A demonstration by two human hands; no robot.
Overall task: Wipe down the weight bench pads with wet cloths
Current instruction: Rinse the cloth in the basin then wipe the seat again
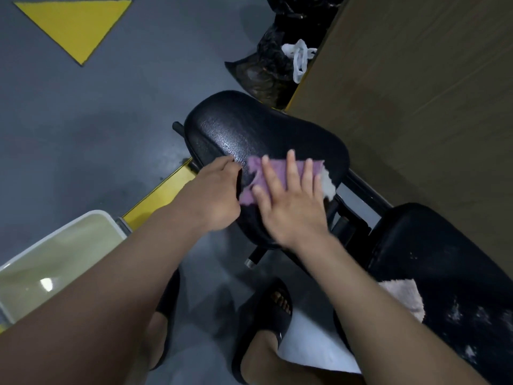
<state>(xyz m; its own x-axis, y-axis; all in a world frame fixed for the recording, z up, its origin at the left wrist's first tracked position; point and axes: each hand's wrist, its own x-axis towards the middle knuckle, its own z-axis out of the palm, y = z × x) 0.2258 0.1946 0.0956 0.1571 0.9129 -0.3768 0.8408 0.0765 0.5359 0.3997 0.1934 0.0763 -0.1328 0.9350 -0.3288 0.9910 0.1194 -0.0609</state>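
Forearms (111,287) reach forward: right hand (291,201), fingers spread flat, presses purple cloth (254,168) onto seat pad (249,129); left hand (213,190) grips the pad's edge.

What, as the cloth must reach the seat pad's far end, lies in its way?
Nothing visible: beyond the purple cloth the seat pad is bare to its far edge. The right hand presses on the cloth; the left hand grips the pad's left edge.

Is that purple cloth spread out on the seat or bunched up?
Spread out: the purple cloth lies mostly flat on the seat pad, under the right hand, fingers straight.
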